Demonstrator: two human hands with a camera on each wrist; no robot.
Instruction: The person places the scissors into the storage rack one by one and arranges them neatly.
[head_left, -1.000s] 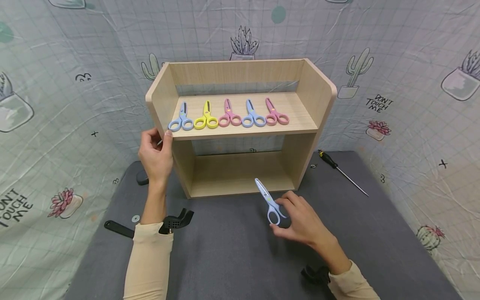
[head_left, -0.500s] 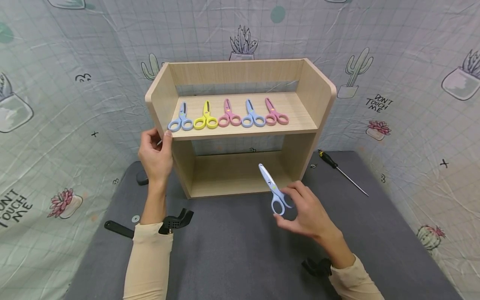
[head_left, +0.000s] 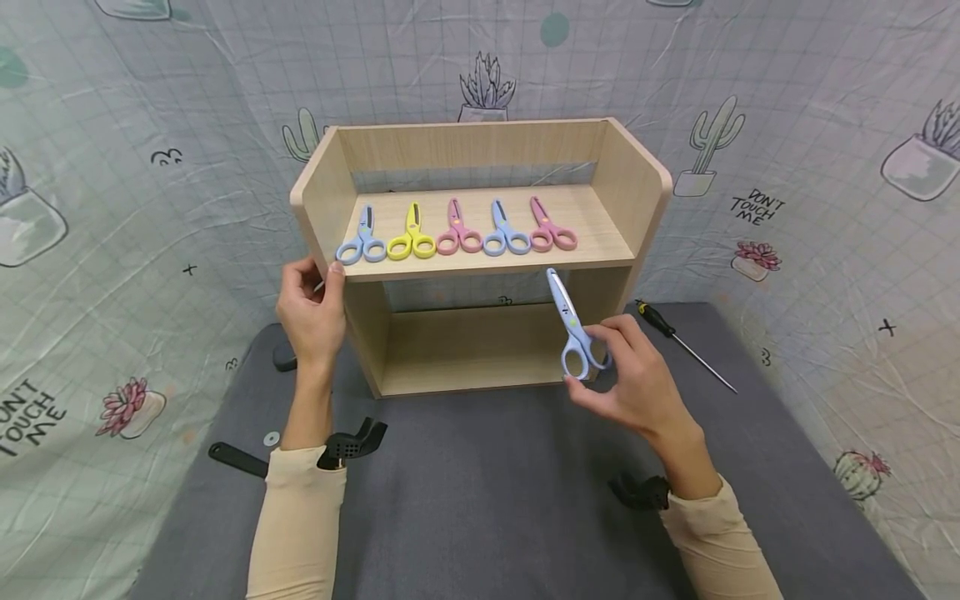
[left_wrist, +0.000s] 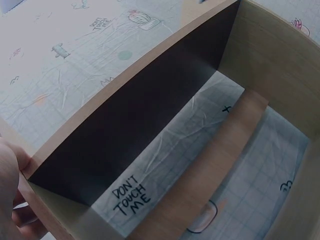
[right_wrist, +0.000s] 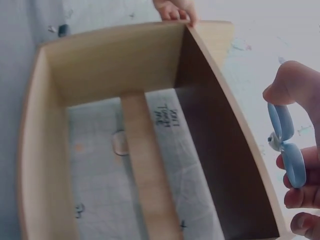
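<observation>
Wooden shelf (head_left: 637, 192) holds five scissors (head_left: 457, 229) up top; right hand (head_left: 637, 383) pinches blue scissors (head_left: 572, 329), left hand (head_left: 311, 312) seemingly grips its side.

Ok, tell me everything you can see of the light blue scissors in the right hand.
The small light blue plastic scissors are held clear of the grey table, in front of the light wooden shelf unit. Blades closed, the pale tip points up and slightly left, just under the upper shelf's front edge. A small yellow dot marks the pivot. The right hand pinches the two oval finger loops at the bottom; nothing else touches them.
</observation>
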